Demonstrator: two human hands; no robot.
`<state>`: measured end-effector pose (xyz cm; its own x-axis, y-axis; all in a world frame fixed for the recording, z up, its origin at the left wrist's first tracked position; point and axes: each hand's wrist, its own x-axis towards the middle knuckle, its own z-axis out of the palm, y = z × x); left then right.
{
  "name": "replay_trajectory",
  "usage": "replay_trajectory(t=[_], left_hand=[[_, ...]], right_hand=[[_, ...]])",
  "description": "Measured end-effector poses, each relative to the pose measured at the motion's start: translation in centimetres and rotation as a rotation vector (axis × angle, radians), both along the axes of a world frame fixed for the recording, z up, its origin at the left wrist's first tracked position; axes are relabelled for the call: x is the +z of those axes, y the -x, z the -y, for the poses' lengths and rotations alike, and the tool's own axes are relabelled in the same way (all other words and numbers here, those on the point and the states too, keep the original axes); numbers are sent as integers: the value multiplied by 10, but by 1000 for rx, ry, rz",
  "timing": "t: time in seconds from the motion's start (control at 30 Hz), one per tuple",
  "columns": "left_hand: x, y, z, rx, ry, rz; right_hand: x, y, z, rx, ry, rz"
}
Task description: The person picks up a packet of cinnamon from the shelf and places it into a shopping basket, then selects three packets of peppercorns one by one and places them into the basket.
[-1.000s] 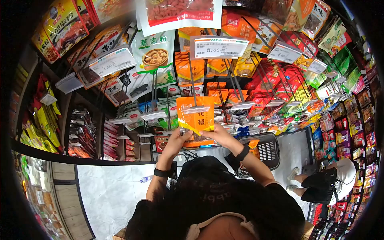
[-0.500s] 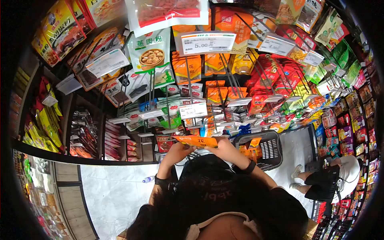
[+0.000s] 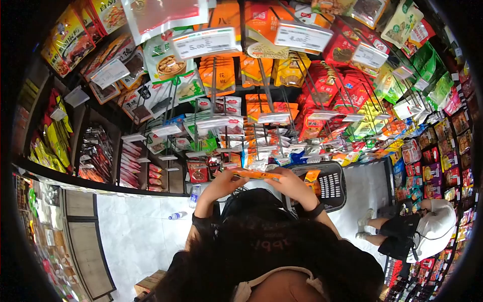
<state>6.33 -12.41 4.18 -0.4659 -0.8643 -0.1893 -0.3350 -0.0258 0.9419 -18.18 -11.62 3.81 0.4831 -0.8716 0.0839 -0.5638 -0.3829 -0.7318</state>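
Note:
An orange packet (image 3: 256,174) is held level between my two hands, in front of my body and seen nearly edge-on. My left hand (image 3: 222,185) is closed on its left end. The right end is gripped by my right hand (image 3: 293,185). Just beyond my hands, small packets hang on the lower rack, among them a red packet (image 3: 197,171). Beside my right forearm sits a dark basket (image 3: 332,187) with an orange packet (image 3: 313,177) inside.
Racks of hanging orange packets (image 3: 218,75) and red packets (image 3: 322,88) with price tags (image 3: 204,42) rise ahead. Shelf compartments (image 3: 95,161) stand at the left. Plastic bottles (image 3: 177,215) are on the floor. A person (image 3: 422,230) stands at the right near another rack.
The orange packet has tilted, so less of its face shows. The shelves have shifted left in view, and more bottles show on the floor.

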Motion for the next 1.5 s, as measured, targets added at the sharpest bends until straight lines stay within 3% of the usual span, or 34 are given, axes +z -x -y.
replay_trajectory(t=[0.13, 0.2, 0.3, 0.4, 0.43, 0.47, 0.57, 0.6, 0.63, 0.8, 0.87, 0.93, 1.07, 1.1, 1.17, 1.27, 1.3, 1.33, 1.4, 1.5], left_hand=[[35, 40, -7, -94, 2, 253], [20, 54, -5, -209, -23, 293], [-13, 80, -7, -315, 67, 355], [-21, 109, 1, -513, -250, 359], [-31, 121, -3, -513, -252, -6], [-23, 135, -7, -468, -414, -106], [-16, 177, -7, -407, -663, -106], [-19, 189, -9, -352, -734, -100], [-22, 203, -9, -321, -766, -114], [-103, 266, 1, -316, -1030, -219], [-118, 284, 6, -364, -1129, -243], [-128, 305, 6, -263, -1192, -227], [-150, 341, 3, -340, -1122, -47], [-159, 350, 5, -336, -1118, 0], [-180, 368, 8, -324, -1102, 88], [-195, 398, 9, -216, -1028, 214], [-194, 408, 8, -155, -1005, 227], [-194, 415, 10, -230, -975, 182], [-195, 424, 13, -374, -926, 88], [-214, 421, 15, -423, -842, -56]], right_hand=[[7, 36, -12, -51, -59, 4], [14, 52, -22, -85, -53, 32], [4, 87, -28, -164, -270, 88], [-26, 127, -38, -249, -294, 79], [-30, 135, -42, -242, -210, 167], [-27, 146, -47, -237, -115, 250], [-15, 180, -68, -428, -374, 165], [-28, 192, -75, -416, -228, 197], [-44, 205, -83, -454, -254, 233], [-75, 237, -129, -759, -582, 547], [-95, 246, -145, -867, -684, 795], [-113, 255, -156, -908, -738, 889], [-133, 270, -168, -1068, -751, 1165], [-147, 273, -170, -1046, -625, 1083], [-168, 287, -174, -733, 147, 95], [-227, 305, -159, -1214, -828, 1387], [-234, 310, -154, -1226, -776, 1330], [-219, 306, -144, -1377, -714, 1119], [-208, 311, -133, -1415, -617, 1108], [-215, 321, -128, -1499, -679, 1134]])
